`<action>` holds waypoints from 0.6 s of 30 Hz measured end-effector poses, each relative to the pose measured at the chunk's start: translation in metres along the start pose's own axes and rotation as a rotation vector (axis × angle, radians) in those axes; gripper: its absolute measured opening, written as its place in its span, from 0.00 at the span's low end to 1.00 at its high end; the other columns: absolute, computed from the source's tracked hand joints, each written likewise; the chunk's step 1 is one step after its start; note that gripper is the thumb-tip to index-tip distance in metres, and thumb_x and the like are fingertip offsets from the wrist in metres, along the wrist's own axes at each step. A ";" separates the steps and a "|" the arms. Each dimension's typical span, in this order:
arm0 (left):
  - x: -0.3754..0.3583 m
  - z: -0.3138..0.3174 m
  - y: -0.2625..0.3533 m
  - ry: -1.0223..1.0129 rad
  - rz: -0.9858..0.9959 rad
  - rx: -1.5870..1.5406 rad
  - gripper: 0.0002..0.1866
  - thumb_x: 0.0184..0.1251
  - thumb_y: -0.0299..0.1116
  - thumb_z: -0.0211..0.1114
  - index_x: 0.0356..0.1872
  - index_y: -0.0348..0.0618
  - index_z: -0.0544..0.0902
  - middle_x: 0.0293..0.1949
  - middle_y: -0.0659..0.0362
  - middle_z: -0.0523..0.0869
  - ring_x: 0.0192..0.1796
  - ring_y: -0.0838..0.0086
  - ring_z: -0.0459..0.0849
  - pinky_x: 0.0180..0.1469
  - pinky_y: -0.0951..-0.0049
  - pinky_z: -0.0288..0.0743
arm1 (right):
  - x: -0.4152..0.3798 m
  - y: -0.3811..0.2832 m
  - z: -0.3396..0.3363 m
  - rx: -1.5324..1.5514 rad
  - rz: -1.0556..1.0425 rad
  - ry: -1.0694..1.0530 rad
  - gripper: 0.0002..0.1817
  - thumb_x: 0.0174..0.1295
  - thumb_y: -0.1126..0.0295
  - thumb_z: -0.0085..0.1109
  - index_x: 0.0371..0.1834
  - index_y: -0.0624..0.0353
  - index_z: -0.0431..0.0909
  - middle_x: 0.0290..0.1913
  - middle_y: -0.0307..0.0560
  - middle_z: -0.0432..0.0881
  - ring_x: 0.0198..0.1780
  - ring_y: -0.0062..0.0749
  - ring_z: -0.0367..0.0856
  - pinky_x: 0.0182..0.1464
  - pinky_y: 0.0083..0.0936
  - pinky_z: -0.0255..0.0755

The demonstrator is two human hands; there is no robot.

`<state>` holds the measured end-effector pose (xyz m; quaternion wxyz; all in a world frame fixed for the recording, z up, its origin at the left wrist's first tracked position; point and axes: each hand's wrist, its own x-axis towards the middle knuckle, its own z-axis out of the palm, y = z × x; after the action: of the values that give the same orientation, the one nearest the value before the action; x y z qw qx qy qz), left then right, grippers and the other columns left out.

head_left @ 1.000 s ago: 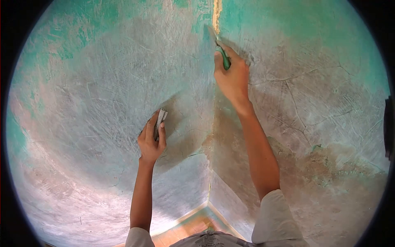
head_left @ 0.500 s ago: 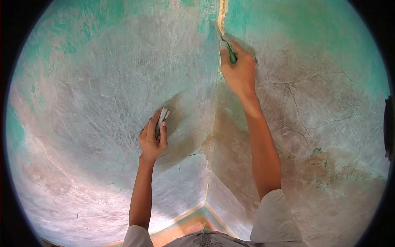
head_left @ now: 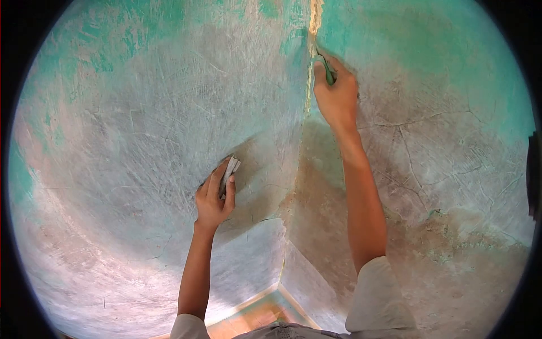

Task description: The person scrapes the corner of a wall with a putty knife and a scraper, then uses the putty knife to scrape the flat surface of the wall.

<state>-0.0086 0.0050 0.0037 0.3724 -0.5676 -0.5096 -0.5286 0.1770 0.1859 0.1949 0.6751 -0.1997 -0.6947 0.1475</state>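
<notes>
My right hand (head_left: 339,99) is raised against the wall corner, fingers wrapped round a green-handled scraper (head_left: 328,73). Its thin blade points up along the corner seam (head_left: 315,20), where a rough cream-yellow strip shows; most of the blade is hidden by the fingers. Lower and to the left, my left hand (head_left: 214,200) grips a folded grey-white sheet (head_left: 231,168) between thumb and fingers. This hand is close to the left wall (head_left: 158,124), whose surface is scratched grey with green paint patches.
The right wall (head_left: 451,164) carries branching cracks and a rough broken patch (head_left: 443,229). Green paint covers its upper part. Below, the corner runs down to an orange-brown tiled floor (head_left: 248,319) with a pale border. Something dark (head_left: 532,175) stands at the right edge.
My right hand with the scraper has shifted slightly right and down in view, partly with the camera's movement. My left hand also appears a little lower and further right, still gripping the sheet.
</notes>
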 end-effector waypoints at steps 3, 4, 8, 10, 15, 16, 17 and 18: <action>-0.003 -0.002 0.001 -0.018 -0.045 -0.015 0.17 0.74 0.25 0.65 0.62 0.35 0.84 0.44 0.44 0.92 0.37 0.64 0.93 0.40 0.70 0.84 | -0.019 -0.002 0.000 -0.034 -0.049 0.001 0.20 0.71 0.67 0.61 0.63 0.61 0.84 0.44 0.63 0.90 0.46 0.53 0.91 0.52 0.38 0.81; -0.004 -0.002 0.001 -0.022 -0.060 -0.022 0.17 0.75 0.25 0.65 0.62 0.35 0.84 0.44 0.44 0.92 0.36 0.65 0.92 0.39 0.70 0.84 | -0.023 0.002 0.000 -0.045 -0.035 -0.006 0.20 0.71 0.67 0.61 0.63 0.61 0.84 0.43 0.63 0.90 0.46 0.53 0.91 0.52 0.38 0.81; 0.001 0.003 -0.003 0.048 0.045 -0.008 0.17 0.75 0.26 0.65 0.62 0.36 0.84 0.40 0.46 0.92 0.31 0.70 0.90 0.34 0.72 0.82 | -0.019 -0.012 -0.011 -0.019 0.148 -0.096 0.20 0.71 0.67 0.60 0.63 0.62 0.84 0.41 0.62 0.90 0.44 0.52 0.91 0.50 0.37 0.81; 0.001 0.002 -0.002 0.017 -0.004 -0.019 0.17 0.75 0.26 0.65 0.62 0.36 0.84 0.39 0.47 0.92 0.29 0.71 0.88 0.33 0.73 0.81 | -0.021 -0.013 -0.013 -0.007 0.160 -0.096 0.20 0.71 0.67 0.60 0.63 0.62 0.84 0.39 0.61 0.90 0.42 0.50 0.91 0.49 0.37 0.80; -0.002 0.002 -0.005 0.021 -0.004 -0.025 0.17 0.75 0.26 0.65 0.62 0.35 0.84 0.39 0.47 0.92 0.29 0.72 0.88 0.32 0.74 0.80 | -0.038 0.004 0.004 -0.050 -0.033 0.021 0.20 0.71 0.67 0.60 0.63 0.63 0.84 0.36 0.60 0.89 0.37 0.41 0.89 0.46 0.35 0.79; 0.000 0.004 -0.006 0.037 0.028 -0.020 0.17 0.75 0.26 0.65 0.62 0.35 0.84 0.39 0.47 0.92 0.29 0.72 0.89 0.32 0.74 0.80 | -0.031 0.004 0.005 -0.044 -0.023 0.022 0.20 0.71 0.67 0.60 0.63 0.63 0.84 0.37 0.60 0.89 0.38 0.42 0.89 0.47 0.35 0.79; 0.000 0.004 -0.006 0.051 0.057 -0.012 0.17 0.75 0.26 0.64 0.62 0.35 0.84 0.39 0.47 0.92 0.28 0.72 0.89 0.32 0.74 0.80 | -0.019 0.004 0.005 -0.036 -0.010 0.019 0.20 0.71 0.67 0.60 0.63 0.63 0.83 0.38 0.61 0.89 0.38 0.42 0.90 0.47 0.35 0.79; -0.002 0.002 -0.006 0.034 0.034 -0.010 0.17 0.75 0.26 0.64 0.62 0.35 0.84 0.40 0.47 0.92 0.29 0.72 0.89 0.32 0.74 0.80 | -0.014 0.004 0.007 -0.028 0.006 0.018 0.20 0.71 0.67 0.60 0.63 0.64 0.83 0.39 0.61 0.89 0.39 0.42 0.90 0.48 0.35 0.79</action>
<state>-0.0138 0.0080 0.0008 0.3873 -0.5689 -0.4908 -0.5343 0.1709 0.1836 0.1804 0.6780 -0.2126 -0.6899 0.1381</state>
